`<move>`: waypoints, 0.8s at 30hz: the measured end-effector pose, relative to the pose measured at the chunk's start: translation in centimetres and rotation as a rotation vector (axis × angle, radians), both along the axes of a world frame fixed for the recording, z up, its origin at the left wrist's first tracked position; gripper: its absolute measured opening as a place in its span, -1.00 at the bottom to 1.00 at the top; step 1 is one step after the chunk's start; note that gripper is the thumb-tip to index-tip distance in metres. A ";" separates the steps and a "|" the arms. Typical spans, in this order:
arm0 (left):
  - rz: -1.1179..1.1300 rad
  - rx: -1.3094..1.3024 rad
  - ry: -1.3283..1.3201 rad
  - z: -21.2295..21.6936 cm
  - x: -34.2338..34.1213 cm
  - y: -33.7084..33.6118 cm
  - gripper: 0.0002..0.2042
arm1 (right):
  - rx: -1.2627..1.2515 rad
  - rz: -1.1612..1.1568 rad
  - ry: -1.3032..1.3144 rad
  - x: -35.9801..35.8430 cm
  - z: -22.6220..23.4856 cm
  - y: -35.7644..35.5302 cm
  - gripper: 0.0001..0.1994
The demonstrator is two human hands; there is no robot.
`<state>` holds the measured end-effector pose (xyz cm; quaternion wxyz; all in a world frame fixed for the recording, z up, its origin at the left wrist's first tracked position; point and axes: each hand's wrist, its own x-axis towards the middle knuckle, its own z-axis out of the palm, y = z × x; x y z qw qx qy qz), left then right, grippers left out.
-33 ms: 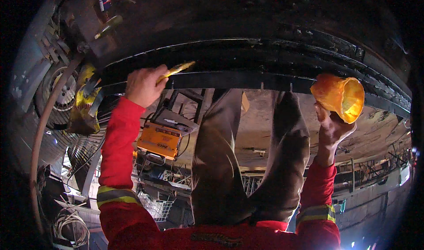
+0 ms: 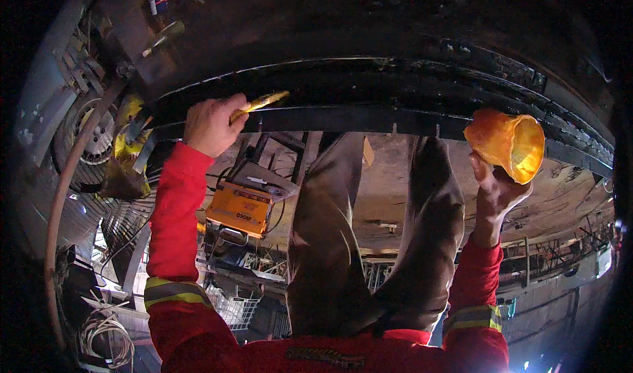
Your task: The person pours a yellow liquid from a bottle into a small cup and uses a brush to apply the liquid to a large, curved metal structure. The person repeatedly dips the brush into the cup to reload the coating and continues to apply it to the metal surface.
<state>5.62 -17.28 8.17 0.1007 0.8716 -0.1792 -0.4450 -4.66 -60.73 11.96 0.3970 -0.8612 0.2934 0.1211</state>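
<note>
My left hand (image 2: 214,124) is closed round a slim yellow brush-like stick (image 2: 267,100), whose tip points right over a long dark metal beam (image 2: 356,119). I cannot make out bristles on it. My right hand (image 2: 499,187) grips an orange-yellow cup (image 2: 491,136) from below. The cup is tilted, its open mouth turned right, and its inside is smeared with yellow. It hangs in front of the beam's right part.
An orange box-shaped machine (image 2: 239,209) stands below left, near my legs (image 2: 330,241). At left are a brown hose (image 2: 72,162), a yellow-stained bag-like thing (image 2: 125,149) and coiled cable (image 2: 105,340). A brush (image 2: 163,39) lies at the upper left.
My left hand has shifted very slightly left with the yellow stick. My right hand and the cup are nearly unmoved.
</note>
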 end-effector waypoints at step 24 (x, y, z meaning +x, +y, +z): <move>-0.032 -0.101 0.057 -1.2 2.0 8.6 -0.86 | -0.042 0.127 -0.008 1.8 -0.4 10.7 -0.31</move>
